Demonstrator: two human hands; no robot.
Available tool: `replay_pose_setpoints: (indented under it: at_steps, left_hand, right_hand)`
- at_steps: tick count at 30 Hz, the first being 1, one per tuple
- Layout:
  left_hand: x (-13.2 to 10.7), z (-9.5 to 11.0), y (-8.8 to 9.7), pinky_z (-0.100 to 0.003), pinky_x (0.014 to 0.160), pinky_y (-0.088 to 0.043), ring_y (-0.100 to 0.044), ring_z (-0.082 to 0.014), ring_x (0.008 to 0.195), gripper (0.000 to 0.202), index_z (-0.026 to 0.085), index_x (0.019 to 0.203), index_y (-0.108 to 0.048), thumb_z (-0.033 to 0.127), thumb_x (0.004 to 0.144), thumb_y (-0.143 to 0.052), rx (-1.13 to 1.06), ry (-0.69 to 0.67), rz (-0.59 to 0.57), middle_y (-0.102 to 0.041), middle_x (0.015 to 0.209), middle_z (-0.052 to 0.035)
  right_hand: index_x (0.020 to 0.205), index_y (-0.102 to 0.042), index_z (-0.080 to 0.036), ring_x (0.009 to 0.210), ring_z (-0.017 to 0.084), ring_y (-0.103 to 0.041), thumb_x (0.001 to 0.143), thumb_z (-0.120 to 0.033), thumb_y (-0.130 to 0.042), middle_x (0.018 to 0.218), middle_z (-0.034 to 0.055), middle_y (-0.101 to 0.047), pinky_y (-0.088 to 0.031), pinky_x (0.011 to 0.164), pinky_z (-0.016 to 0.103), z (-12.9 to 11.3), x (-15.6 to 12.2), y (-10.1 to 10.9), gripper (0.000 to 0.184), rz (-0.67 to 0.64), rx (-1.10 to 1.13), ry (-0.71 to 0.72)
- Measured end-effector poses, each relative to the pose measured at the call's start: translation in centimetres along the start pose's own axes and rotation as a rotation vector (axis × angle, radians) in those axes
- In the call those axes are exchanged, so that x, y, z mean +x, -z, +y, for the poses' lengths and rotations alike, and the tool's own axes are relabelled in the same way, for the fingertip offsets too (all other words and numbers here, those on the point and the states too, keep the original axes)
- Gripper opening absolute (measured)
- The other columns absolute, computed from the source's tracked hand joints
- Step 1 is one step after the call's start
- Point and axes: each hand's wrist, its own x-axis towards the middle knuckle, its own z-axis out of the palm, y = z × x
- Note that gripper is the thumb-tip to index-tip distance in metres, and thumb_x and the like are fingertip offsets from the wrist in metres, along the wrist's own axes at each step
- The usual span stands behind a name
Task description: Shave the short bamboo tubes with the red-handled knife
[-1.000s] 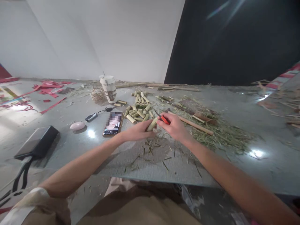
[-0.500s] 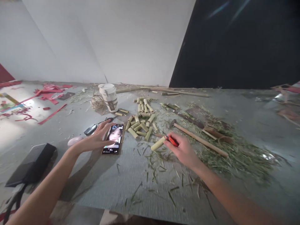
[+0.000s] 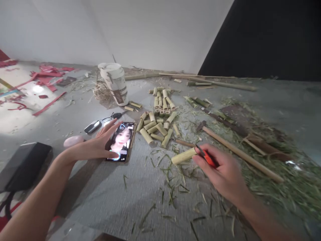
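Note:
My left hand [image 3: 96,145] is over a phone [image 3: 122,140] lying face up with its screen lit. Its fingers are spread along the phone's left and top side, and the thumb touches the lower screen, where a glow shows. In my right hand [image 3: 224,170] is a red-handled knife [image 3: 210,158], its dark narrow blade pointing up and left. A cut bamboo piece [image 3: 183,156] reaches out from the same hand's fingertips; whether they grip it or only touch it is unclear. Beyond lies a pile of short bamboo pieces [image 3: 150,127].
Right of the pile lies a hammer [image 3: 240,150] among green shavings [image 3: 296,187]. A white cup [image 3: 115,83] stands at the back. Left are keys [image 3: 92,127], a pink oval object [image 3: 74,141], a black box [image 3: 26,165] and red scraps [image 3: 47,75].
The view has shifted, so the table's things sit higher and look nearer. A glow has appeared on the phone screen under my left thumb. My right hand still holds the knife.

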Motion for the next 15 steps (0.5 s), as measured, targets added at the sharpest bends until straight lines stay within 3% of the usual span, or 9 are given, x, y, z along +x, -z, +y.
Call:
replay_pose_setpoints:
  at_steps: [10, 15]
  left_hand:
    - [0.17, 0.36, 0.28, -0.062, 0.126, -0.019, 0.002, -0.0416, 0.161, 0.118, 0.035, 0.167, 0.007, 0.064, 0.083, -0.071, 0.013, 0.031, -0.026, 0.010, 0.176, -0.0089]
    - [0.28, 0.64, 0.28, -0.062, 0.124, -0.024, -0.008, -0.0419, 0.160, 0.107, 0.037, 0.167, -0.008, 0.063, 0.083, -0.070, -0.040, -0.011, 0.060, -0.003, 0.177, -0.0079]
  right_hand:
    - [0.089, -0.059, -0.026, 0.053, 0.011, -0.040, 0.099, -0.038, -0.061, 0.061, -0.0070, -0.042, -0.031, 0.051, 0.028, -0.37, -0.03, -0.03, 0.016, 0.041, -0.056, 0.064]
    - [0.088, -0.061, -0.026, 0.054, 0.013, -0.041, 0.098, -0.042, -0.060, 0.060, -0.0051, -0.044, -0.033, 0.052, 0.030, -0.70, -0.04, -0.08, 0.019, 0.070, -0.041, 0.067]
